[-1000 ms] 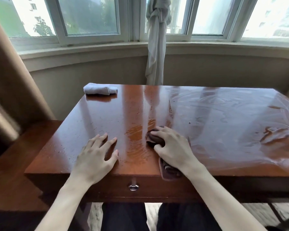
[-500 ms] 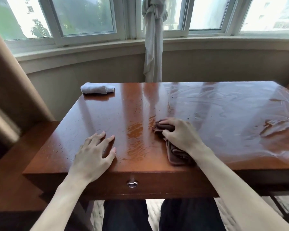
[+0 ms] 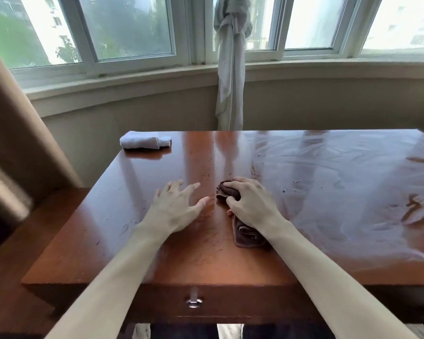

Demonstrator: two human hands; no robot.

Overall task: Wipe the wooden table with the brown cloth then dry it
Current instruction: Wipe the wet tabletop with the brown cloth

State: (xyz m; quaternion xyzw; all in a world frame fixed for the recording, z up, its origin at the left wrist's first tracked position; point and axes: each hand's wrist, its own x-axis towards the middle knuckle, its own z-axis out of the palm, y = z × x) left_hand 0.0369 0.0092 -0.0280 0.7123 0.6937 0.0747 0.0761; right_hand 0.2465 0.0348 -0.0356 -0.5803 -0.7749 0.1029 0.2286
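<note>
**A:** Quick count — one glossy reddish-brown wooden table, one crumpled dark brown cloth, one folded pale grey cloth at the far left corner, two bare hands.

**B:** And the brown cloth sits where?

**A:** Mid-table toward the front edge, right under the right hand — its fingers curl over the bunched front end, clutching it, and the rest trails back beneath the wrist. The left hand lies just beside it, fingers spread and loose on the wood, grasping nothing.
</note>
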